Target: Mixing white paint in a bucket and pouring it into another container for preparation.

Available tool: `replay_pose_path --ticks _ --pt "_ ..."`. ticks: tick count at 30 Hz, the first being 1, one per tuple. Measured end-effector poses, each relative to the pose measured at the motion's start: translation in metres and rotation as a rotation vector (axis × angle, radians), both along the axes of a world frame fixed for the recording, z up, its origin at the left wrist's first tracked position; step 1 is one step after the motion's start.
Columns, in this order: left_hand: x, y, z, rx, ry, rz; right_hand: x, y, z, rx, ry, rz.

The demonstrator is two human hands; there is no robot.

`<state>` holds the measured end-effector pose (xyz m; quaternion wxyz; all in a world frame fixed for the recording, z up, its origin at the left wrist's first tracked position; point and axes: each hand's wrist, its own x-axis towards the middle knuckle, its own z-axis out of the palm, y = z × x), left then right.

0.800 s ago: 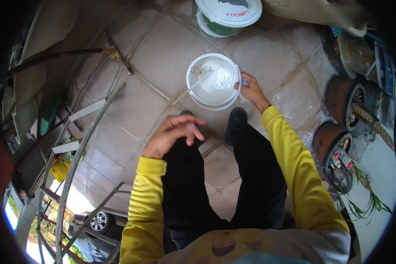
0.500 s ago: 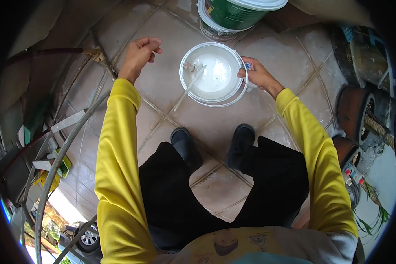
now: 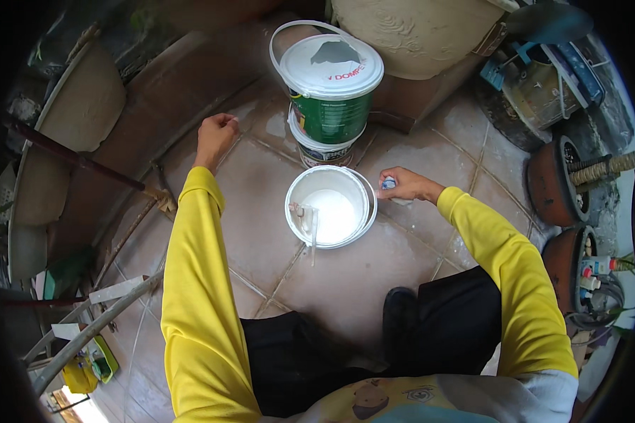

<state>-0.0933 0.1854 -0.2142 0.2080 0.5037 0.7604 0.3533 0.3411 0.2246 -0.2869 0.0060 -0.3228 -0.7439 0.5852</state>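
We look down on a dull brown tiled floor, where a round white plastic bucket of glossy white liquid stands short of the far edge, a slim pale stick crossing its near rim. Our right hand is closed around a small blue-and-white item beside the bucket's thin looped handle; whether it also grips that loop, we cannot tell. Our left hand hovers near the floor's far left edge, fingers curled; whether the tips meet is unclear. Smooth-sided stacked pails, white-lidded green above, stand toward the far edge.
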Motion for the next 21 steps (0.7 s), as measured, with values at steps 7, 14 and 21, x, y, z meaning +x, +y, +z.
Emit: replay_pose_path --ticks 7,14,21 --pt "0.053 0.031 0.044 0.182 -0.549 -0.057 0.018 0.016 0.045 -0.08 -0.056 -0.548" --pt "0.082 0.042 0.064 0.393 -0.585 0.169 0.004 0.014 0.149 0.149 0.243 -0.328" --pt "0.053 0.037 0.039 0.425 -0.399 0.211 0.026 0.025 0.271 1.067 0.688 -0.714"
